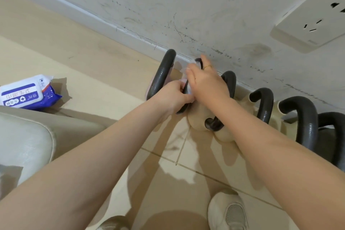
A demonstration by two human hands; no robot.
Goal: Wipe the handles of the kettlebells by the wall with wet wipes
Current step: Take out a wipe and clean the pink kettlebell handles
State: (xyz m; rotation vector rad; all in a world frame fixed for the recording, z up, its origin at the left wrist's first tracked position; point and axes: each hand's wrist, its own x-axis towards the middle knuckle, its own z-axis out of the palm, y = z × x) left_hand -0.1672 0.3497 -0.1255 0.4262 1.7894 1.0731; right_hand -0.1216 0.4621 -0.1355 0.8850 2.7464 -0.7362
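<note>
Several kettlebells with dark grey handles stand in a row along the wall. The leftmost handle rises from a pink bell. Beside it is the handle of a beige kettlebell, largely covered by my hands. My right hand wraps a white wet wipe around this handle near its top. My left hand pinches the wipe's lower end against the handle's near leg. More handles follow to the right.
A blue and white pack of wet wipes lies on the tiled floor at the left. A pale cushioned seat sits at the left edge. A wall socket is at the upper right. My white shoe is below.
</note>
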